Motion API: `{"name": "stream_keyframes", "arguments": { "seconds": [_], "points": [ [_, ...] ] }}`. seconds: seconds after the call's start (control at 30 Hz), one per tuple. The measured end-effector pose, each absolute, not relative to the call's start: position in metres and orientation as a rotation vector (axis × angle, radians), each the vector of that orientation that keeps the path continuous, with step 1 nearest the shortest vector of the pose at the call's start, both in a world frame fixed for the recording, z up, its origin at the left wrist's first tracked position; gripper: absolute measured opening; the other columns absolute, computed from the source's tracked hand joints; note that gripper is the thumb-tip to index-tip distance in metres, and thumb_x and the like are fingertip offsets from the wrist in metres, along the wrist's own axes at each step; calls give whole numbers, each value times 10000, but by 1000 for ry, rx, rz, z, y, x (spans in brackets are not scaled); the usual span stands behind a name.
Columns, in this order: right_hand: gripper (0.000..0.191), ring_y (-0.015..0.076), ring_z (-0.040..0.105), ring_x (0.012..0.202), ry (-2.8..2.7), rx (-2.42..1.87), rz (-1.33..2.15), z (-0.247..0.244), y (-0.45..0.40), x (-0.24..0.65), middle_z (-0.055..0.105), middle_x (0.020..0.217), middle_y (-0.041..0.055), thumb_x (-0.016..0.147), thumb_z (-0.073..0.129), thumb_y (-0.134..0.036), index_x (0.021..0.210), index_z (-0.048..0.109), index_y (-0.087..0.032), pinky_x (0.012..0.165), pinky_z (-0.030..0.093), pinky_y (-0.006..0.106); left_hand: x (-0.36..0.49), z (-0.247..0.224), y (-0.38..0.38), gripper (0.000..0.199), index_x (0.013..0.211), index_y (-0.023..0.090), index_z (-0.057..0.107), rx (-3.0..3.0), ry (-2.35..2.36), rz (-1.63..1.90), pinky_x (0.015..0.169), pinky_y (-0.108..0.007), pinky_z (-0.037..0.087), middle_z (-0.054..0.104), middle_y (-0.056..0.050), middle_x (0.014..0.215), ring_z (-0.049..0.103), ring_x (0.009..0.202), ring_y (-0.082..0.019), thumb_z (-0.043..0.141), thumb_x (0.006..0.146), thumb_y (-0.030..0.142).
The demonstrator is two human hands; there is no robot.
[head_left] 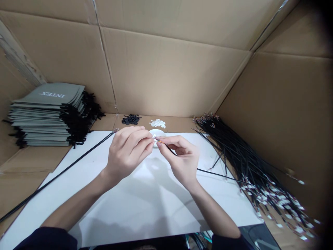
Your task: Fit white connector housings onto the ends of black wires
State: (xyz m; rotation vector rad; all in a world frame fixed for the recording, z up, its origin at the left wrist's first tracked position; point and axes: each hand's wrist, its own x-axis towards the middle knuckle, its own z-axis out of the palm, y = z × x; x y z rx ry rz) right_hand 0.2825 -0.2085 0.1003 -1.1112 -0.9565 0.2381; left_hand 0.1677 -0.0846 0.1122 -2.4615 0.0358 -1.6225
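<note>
My left hand (130, 149) and my right hand (179, 154) meet above the middle of the white work surface (127, 208). Between my right thumb and fingers are thin coloured wires at the end of a black cable (221, 175), which runs off to the right. My left fingertips pinch a small white piece (154, 138) against the wire ends; its details are too small to tell. Directly behind the fingertips sits a round white dish (157, 132), partly hidden by my hands.
Grey INTEX sheets (49, 114) with black ties are stacked at the left. Black cables (88, 151) lie diagonally nearby. Small black pieces (130, 119) and white pieces (158, 123) are piled at the back. A large cable bundle (244, 152) with white ends lies right, beside cardboard walls.
</note>
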Motion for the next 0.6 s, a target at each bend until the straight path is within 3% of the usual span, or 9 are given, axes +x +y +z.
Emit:
{"name": "stream_keyframes", "arguments": {
  "seconds": [0.37,0.6],
  "points": [
    [145,171,709,971,-1037,-1105,240,100,-209,283,754,995,24,886,691,-112,944,727,-239,845,589,304,169,108,-92,211,908,208,641,-2490,-134,-1768,800,-374,510,688,-45,916,646,925,-243,722,798,47],
    [162,164,705,946,-1207,-1219,45,98,-213,284,741,1047,34,879,671,-80,959,705,-217,777,572,275,168,108,-89,207,917,183,667,-2436,-49,-1814,768,-347,519,693,-35,903,661,874,-216,738,787,38]
  ]
}}
